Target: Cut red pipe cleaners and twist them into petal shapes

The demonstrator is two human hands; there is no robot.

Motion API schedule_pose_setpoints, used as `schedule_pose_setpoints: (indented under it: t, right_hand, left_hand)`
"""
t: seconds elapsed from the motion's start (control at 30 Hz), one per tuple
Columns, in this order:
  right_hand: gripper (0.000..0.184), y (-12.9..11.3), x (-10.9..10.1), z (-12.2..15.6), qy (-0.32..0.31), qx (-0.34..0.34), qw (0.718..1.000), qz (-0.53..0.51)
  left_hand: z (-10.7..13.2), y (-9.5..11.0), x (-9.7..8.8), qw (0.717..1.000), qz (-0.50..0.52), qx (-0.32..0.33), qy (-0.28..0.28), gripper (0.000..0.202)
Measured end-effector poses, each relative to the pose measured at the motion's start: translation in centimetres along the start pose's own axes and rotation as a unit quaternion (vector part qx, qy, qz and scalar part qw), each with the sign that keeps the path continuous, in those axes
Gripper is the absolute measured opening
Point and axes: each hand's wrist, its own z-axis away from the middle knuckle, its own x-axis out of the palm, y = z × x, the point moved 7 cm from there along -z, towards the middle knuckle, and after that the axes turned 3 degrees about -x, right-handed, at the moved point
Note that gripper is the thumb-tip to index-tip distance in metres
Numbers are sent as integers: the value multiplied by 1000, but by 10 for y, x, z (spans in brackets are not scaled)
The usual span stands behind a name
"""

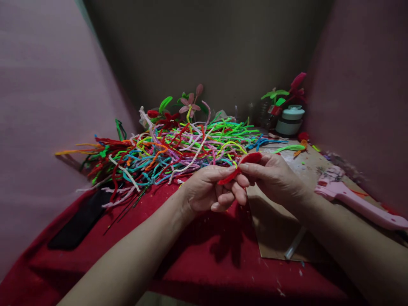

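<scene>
A short, fuzzy red pipe cleaner piece (251, 158), curved and rather wide, is held up between my two hands above the table's front part. My left hand (216, 187) pinches its lower left end between thumb and index finger, the other fingers loosely curled. Closer to its middle, my right hand (276, 176) grips it with thumb and fingertips. Just behind the hands lies a big tangled heap of pipe cleaners (191, 148) in many colours. Part of the red piece is hidden by my fingers.
A pink glue gun (360, 204) lies at the right, near a clear glue stick (295, 243) on a cardboard sheet (270, 229). A black flat object (79, 219) rests at the left. Behind stand fuzzy flowers (190, 105) and a lidded jar (289, 121). Red cloth (204, 255) covers the table.
</scene>
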Motion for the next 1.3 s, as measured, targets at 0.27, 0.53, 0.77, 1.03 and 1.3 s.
schedule_pose_setpoints:
  t: [0.27, 0.53, 0.77, 1.03, 1.3]
  right_hand:
    - [11, -7, -9, 1, 100, -36, 975, 195]
    - [14, 11, -12, 5, 167, 68, 976, 119]
    - [21, 22, -11, 6, 197, 78, 977, -40]
    - [16, 4, -15, 6, 220, -77, 959, 159]
    - [34, -30, 17, 25, 97, -247, 918, 295]
  left_hand:
    - [11, 27, -9, 798, -533, 132, 249, 21]
    - [12, 16, 23, 223, -893, 190, 342, 28]
    - [16, 23, 26, 170, -891, 220, 358, 24]
    - [28, 36, 20, 260, -838, 261, 402, 22]
    - [-29, 79, 0, 624, -674, 169, 357, 29]
